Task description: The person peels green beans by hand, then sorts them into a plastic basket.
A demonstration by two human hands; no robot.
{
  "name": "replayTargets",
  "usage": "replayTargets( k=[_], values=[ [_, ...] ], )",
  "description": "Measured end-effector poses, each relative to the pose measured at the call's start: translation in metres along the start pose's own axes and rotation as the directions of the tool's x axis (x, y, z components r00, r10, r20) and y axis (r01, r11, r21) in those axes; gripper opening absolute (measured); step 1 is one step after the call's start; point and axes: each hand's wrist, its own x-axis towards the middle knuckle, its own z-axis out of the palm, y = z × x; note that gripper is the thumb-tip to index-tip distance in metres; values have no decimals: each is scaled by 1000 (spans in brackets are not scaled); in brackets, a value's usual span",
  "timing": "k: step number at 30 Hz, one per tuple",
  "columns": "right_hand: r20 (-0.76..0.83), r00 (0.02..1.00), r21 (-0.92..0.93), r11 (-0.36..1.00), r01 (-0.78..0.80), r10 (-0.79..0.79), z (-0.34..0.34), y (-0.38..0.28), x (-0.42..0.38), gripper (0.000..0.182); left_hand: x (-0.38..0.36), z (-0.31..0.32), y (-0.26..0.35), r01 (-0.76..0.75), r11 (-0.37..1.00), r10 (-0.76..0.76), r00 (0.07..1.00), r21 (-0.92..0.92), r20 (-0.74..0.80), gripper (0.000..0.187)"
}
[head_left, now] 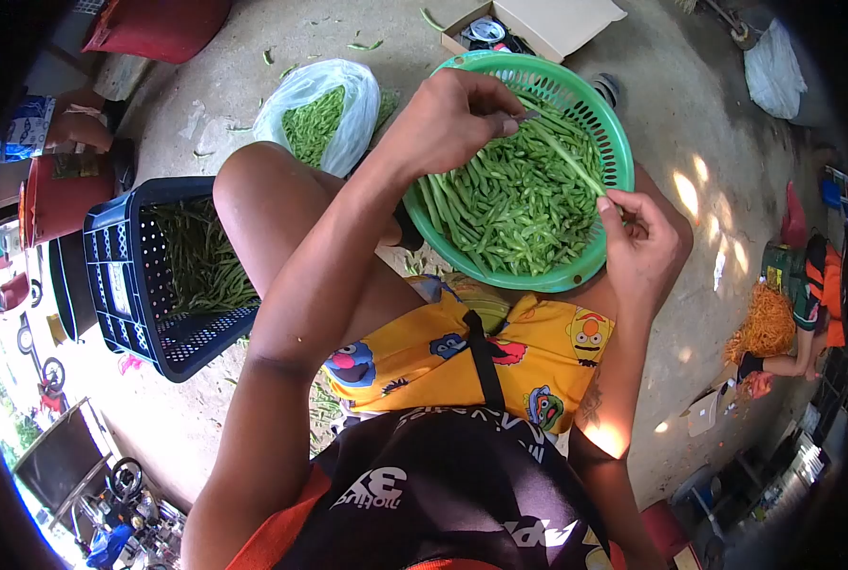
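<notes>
One long green bean (pixel 572 161) stretches above the green plastic basket (pixel 617 142). My right hand (pixel 644 242) pinches its lower end between thumb and fingers at the basket's right rim. Near the upper end is my left hand (pixel 457 119), closed, with a small grey, blade-like thing (pixel 530 115) at its thumb and fingertips; its exact shape is hard to make out. Many short cut green pieces (pixel 538 214) fill the basket, with longer beans (pixel 447 214) along its left side. The basket rests on my lap.
A clear plastic bag (pixel 360 114) of green pieces stands on the floor, left of the basket. Beside my leg, a dark crate (pixel 124 285) holds long beans. Behind the basket lies a cardboard box (pixel 576 24). Another person (pixel 804 347) is at the far right by an orange heap (pixel 764 325).
</notes>
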Motion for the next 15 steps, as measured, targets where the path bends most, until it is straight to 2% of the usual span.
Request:
replayTargets(
  k=[1, 3, 4, 6, 7, 9, 10, 11, 13, 15],
  values=[
    [-2, 1000, 3, 1000, -1, 1, -2, -2, -6, 13, 0, 1, -1, -1, 1000, 1, 1000, 3, 1, 23],
    [-77, 997, 106, 994, 18, -10, -5, -7, -17, 11, 0, 5, -3, 116, 979, -103, 991, -165, 86, 29],
    [-80, 997, 107, 994, 19, -11, -8, -5, -22, 11, 1, 9, -5, 114, 980, -101, 991, -164, 86, 29],
    [-84, 994, 91, 993, 76, -68, -9, 0, -31, 13, 2, 18, -6, 239, 896, -147, 955, -375, 256, 34],
    [-86, 994, 92, 993, 76, -68, -8, 2, -35, 13, 3, 20, -6, 238, 896, -146, 955, -374, 256, 34],
    [-39, 998, 430, 902, -23, 44, -4, 4, -44, 17, 2, 25, -4, 258, 892, -149, 942, -371, 300, 31],
    [19, 998, 488, 871, -64, 63, -4, 5, -45, 19, 1, 25, -3, 236, 912, -138, 946, -335, 292, 30],
    [16, 998, 486, 871, -65, 66, -6, 6, -46, 19, 0, 25, -2, 237, 912, -137, 945, -335, 296, 30],
    [268, 907, 544, 725, -421, 326, -12, 8, -50, 19, -1, 26, 3, 205, 933, -108, 944, -297, 312, 30],
    [269, 915, 532, 745, -402, 302, -10, 14, -53, 20, -1, 29, 2, 194, 921, -89, 949, -339, 303, 31]
  ],
)
